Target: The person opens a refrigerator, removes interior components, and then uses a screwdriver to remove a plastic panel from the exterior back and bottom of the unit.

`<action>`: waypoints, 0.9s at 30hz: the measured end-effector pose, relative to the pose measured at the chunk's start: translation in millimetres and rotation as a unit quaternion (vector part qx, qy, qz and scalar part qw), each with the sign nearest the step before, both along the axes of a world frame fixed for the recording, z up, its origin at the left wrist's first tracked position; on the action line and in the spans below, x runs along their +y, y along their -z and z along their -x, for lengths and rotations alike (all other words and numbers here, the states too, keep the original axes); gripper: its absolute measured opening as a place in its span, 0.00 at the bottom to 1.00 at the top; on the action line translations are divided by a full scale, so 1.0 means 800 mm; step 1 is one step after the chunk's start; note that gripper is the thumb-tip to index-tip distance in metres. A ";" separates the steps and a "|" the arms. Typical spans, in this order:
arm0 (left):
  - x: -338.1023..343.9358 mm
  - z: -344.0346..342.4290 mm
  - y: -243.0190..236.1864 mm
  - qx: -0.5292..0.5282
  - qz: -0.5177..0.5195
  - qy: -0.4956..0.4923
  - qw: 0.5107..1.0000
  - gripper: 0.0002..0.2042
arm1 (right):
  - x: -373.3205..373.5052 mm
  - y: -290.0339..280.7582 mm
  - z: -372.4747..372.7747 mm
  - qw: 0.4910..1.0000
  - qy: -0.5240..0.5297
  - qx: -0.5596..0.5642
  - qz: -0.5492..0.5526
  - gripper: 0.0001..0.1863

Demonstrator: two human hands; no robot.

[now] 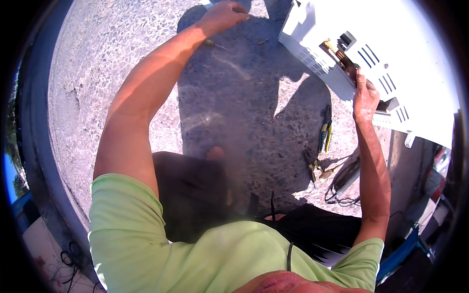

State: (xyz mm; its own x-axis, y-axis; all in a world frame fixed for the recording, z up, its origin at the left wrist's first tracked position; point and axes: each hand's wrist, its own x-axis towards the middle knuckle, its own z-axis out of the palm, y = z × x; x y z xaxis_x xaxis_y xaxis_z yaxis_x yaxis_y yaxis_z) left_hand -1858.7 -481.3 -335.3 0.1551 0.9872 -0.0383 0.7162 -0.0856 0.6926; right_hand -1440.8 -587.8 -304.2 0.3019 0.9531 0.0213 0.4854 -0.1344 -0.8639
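A large white metal housing (pixel 410 63) with rows of slots and cut-out openings stands tilted at the right. My right hand (pixel 365 100) grips it at an opening, thumb up and fingers curled inward. Brass-coloured and dark parts (pixel 337 54) show in the opening just beyond the thumb. At the top edge of the head view, my left hand (pixel 224 17) reaches forward with its fingers curled together. What they hold, if anything, cannot be made out. A thin screwdriver-like tool (pixel 215 45) lies on the ground by the left wrist.
Pliers with yellow-green and black handles (pixel 326 132) lie on the rough stone ground (pixel 112 44). Small brass-coloured pieces (pixel 321 172) are nearer me, beside a grey corded object (pixel 348 179). Cables (pixel 71 261) lie at the lower left; blue and red items crowd the right edge.
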 end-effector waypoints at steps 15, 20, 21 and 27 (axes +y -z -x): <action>-0.002 0.098 0.093 0.208 0.043 -0.017 0.977 0.14 | 0.008 0.034 -0.027 0.995 -0.006 0.095 -0.036 0.16; 0.012 0.113 0.158 0.232 0.032 -0.025 0.972 0.14 | 0.015 0.057 -0.039 0.986 -0.044 0.144 -0.075 0.16; 0.012 0.106 0.160 0.220 0.036 -0.035 0.974 0.14 | 0.014 0.058 -0.040 0.985 -0.051 0.138 -0.087 0.17; 0.023 0.086 0.175 0.189 0.023 -0.123 0.974 0.16 | 0.010 0.039 -0.029 0.984 -0.090 0.114 -0.101 0.19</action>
